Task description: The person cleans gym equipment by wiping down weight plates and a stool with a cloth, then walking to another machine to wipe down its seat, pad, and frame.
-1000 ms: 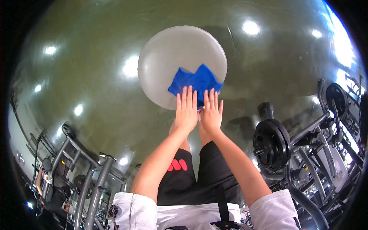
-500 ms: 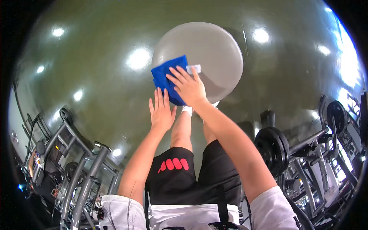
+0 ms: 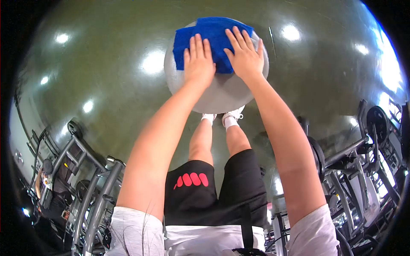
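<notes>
A large grey exercise ball (image 3: 222, 96) rests on the floor just in front of my feet. Across its upper, far side lies a blue cloth (image 3: 213, 40), spread out wide. My left hand (image 3: 199, 62) presses flat on the left part of the cloth with its fingers stretched forward. On the cloth's right part rests my right hand (image 3: 247, 55), fingers spread and the outer edge of the hand near the ball's bare surface. Neither hand grips the cloth.
Green floor (image 3: 106, 64) surrounds the ball. My shoes (image 3: 232, 114) stand close against its near side. Metal gym frames (image 3: 92, 205) rise at lower left, with a person (image 3: 53, 196) beyond them. Weight plates (image 3: 378, 123) and more machines are on the right.
Both hands have moved forward to the far side of the ball. The cloth has shifted up with them and is spread wider. My left hand, earlier at its near edge, now lies on it.
</notes>
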The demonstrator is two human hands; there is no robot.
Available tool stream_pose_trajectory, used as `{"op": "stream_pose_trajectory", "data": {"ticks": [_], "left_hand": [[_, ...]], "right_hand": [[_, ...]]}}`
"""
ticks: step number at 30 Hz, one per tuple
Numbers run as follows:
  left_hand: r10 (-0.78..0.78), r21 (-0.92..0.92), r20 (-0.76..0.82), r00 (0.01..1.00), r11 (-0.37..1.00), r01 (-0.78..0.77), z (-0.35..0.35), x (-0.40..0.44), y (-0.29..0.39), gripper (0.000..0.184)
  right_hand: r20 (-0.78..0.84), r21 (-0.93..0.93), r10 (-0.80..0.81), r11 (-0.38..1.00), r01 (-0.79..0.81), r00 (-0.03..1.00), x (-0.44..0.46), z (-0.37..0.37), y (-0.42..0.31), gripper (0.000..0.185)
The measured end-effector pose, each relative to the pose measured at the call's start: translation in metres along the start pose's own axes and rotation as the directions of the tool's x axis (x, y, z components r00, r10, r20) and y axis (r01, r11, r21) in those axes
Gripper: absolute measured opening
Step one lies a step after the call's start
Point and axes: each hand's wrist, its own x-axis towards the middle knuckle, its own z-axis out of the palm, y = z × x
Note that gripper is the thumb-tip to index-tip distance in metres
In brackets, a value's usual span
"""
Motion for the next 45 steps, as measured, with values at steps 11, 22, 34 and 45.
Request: {"op": "stream_pose_trajectory", "data": {"ticks": [11,22,34,45], "left_hand": [[0.274,-0.153,0.018,0.962,0.951,-0.268,0.02,-0.083,0.051,0.06],[0.342,-0.321,0.067,0.937,0.897,-0.305,0.003,-0.089,0.018,0.066],[0.154,-0.062,0.207,0.966,0.988,-0.145,-0.003,-0.163,-0.011,0.073],[-0.303,-0.085,0.176,0.937,0.943,0.321,0.009,-0.13,-0.039,0.073]], "right_hand": [[0.17,0.014,0.365,0.928,-0.373,0.915,-0.131,-0.002,0.001,0.059],[0.187,0.16,0.342,0.914,-0.372,0.921,-0.14,-0.013,-0.005,0.063],[0.409,0.126,0.003,0.99,-0.06,0.912,-0.178,-0.02,-0.043,0.078],[0.219,0.146,-0.29,0.954,0.263,0.932,-0.085,0.008,-0.088,0.054]]}}
